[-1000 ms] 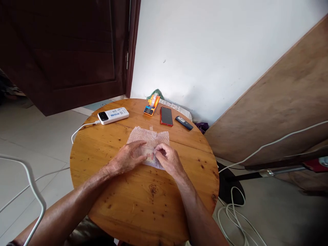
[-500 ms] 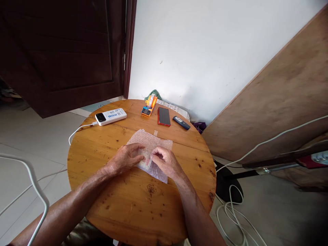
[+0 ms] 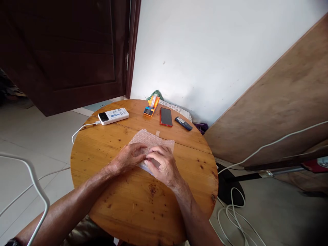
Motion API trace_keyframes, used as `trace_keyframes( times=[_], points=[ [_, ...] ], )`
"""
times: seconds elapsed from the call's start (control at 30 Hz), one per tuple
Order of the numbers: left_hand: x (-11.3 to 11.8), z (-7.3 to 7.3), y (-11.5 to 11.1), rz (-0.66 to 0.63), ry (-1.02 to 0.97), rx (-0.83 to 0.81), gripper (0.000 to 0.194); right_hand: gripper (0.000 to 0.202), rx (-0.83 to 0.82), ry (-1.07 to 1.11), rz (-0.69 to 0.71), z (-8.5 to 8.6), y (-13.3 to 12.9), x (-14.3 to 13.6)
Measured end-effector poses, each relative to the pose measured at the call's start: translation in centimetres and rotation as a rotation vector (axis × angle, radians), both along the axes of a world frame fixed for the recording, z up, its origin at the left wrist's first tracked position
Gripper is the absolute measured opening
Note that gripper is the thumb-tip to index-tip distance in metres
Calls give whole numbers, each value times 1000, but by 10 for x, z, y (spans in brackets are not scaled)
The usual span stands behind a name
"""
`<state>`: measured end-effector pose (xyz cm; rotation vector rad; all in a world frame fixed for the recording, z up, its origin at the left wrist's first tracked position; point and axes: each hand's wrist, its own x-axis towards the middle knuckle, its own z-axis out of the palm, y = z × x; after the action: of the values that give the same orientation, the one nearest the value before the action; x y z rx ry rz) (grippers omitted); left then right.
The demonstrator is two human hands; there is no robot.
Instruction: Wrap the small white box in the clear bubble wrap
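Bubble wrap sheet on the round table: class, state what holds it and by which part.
Both hands, left hand and right hand, press flat on the near edge of the clear bubble wrap sheet; neither lifts it.

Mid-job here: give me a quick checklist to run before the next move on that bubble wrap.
1. Left hand on the bubble wrap: ok.
2. Right hand pressing its near edge: ok.
3. Wrap flat on the round table: ok at the far part; under the hands, cannot tell.
4. Tape dispenser on the table beyond the wrap: ok.
5. Red phone and power bank apart from the wrap: ok.
6. Anything inside the wrap: cannot tell.
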<state>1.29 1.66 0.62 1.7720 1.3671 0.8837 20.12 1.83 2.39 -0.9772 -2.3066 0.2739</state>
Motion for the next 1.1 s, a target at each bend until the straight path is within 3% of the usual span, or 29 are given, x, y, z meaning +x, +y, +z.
trace_keyframes(
  times=[0.2, 0.4, 0.63, 0.83, 0.97, 1.1],
  points=[
    [-1, -2, 0, 11, 0, -6, 36, 3, 1, -90, 10, -1, 0, 0],
    [-5, -5, 3, 42, 32, 35, 36, 19, 24, -127, 36, 0, -1, 1],
    [-14, -3, 8, 113, 140, 109, 33, 17, 24, -121, 21, -1, -2, -1],
    [-19, -10, 10, 220, 398, 124, 38, 30, -10, -135, 55, -2, -5, -3],
    [-21, -1, 7, 284, 519, 9, 49, 33, -44, -183, 100, 0, -7, -5],
    [-21, 13, 4, 272, 595, -103, 42, 28, -66, -192, 95, 0, -8, -7]
  ],
)
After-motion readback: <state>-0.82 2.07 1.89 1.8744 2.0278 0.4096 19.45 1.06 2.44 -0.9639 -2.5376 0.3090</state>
